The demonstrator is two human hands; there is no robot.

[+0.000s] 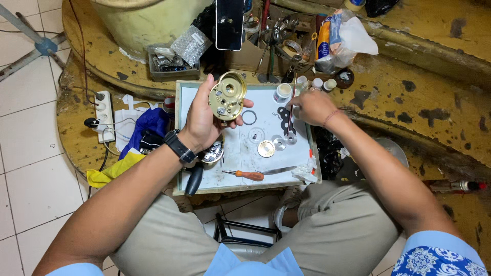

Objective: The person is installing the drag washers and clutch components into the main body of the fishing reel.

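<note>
Seen from above, a seated person works over a white-lined tray (pixel 180 153) set on a worn yellow ledge. At far left lie a white power strip (pixel 106 115), a blue cloth (pixel 149 127) and a yellow rag (pixel 110 173). The left hand (pixel 204 118), a black wristwatch (pixel 179 146) on its wrist, is raised above the tray's left half with its fingers wrapped around a round gold-coloured side plate (pixel 227 95); the thumb lies along the plate's left rim and the fingertips show at its right edge. The plate is tilted, its open inner face with small gears turned up toward the camera and slightly to the right; being round, it has no clear long axis. Just below that hand a silver mechanism (pixel 211 152) and a black handle (pixel 194 179) rest on the tray. Near the front edge an orange-handled screwdriver (pixel 250 175) lies lengthwise left to right, its tip pointing left. Toward the middle sit a thin toothed ring (pixel 249 117), a brass disc (pixel 266 148) and silver washers (pixel 279 142). Farther right, the right hand (pixel 313 106) pinches a thin rod-like tool (pixel 290 115) that runs nearly upright in the frame, its lower end down among dark washers (pixel 283 113). A small white jar (pixel 282 93) stands at the tray's back edge.
</note>
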